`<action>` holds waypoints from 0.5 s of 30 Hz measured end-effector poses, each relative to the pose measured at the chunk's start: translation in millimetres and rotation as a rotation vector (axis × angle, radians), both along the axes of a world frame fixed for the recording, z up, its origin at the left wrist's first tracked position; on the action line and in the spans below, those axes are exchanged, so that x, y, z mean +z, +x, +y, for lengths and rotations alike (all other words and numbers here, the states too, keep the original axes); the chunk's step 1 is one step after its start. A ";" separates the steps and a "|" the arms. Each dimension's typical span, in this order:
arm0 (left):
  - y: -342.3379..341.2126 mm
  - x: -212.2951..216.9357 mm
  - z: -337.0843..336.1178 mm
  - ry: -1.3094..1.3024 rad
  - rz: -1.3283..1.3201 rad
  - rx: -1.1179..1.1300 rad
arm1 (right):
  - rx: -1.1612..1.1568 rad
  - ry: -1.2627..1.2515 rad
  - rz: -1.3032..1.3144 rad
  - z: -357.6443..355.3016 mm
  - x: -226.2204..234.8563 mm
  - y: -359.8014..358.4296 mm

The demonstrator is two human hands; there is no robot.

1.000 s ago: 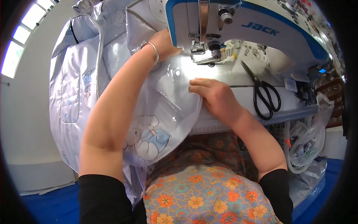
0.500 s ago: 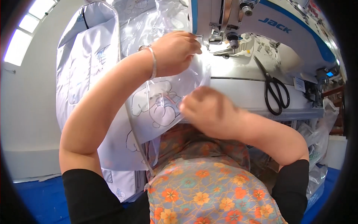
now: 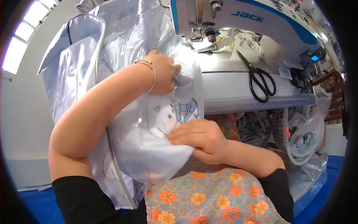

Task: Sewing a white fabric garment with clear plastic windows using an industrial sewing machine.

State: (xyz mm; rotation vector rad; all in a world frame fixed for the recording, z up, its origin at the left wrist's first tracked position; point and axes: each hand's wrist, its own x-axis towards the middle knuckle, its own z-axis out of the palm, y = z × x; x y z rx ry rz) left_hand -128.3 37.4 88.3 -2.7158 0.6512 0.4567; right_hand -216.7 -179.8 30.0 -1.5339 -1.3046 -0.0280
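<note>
Fingers of the left hand (image 3: 164, 72) are curled shut around a bunched fold of the clear plastic sheet (image 3: 149, 149), up near the needle of the sewing machine (image 3: 238, 18). The right hand (image 3: 199, 136) lies lower, its fingers bent and pressing on the sheet's rounded edge above the lap; whether they pinch it or only rest on it is hard to tell. The sheet spans from the machine bed down to the lap, with pale printed cloth (image 3: 71, 71) draped to the left. It looks light, limp and slick, so it probably slides and creases easily; a gathered fold or the piped edge gives the surest hold. Black scissors (image 3: 261, 80) lie on the bed, well apart.
</note>
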 end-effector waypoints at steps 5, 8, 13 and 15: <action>-10.2 8.5 -40.6 0.062 0.114 0.038 | 0.063 -0.098 0.143 -18.8 -27.3 -6.6; -34.9 -11.3 -34.7 -0.093 -0.196 -0.291 | 0.116 -0.011 0.188 -11.4 -0.9 0.5; -19.8 -12.5 0.4 0.049 -0.129 -0.239 | 0.174 -0.046 0.354 -14.2 -39.4 -2.0; -15.9 -1.8 -2.2 0.186 -0.065 -0.127 | 0.165 -0.056 0.403 -17.9 -46.1 -1.1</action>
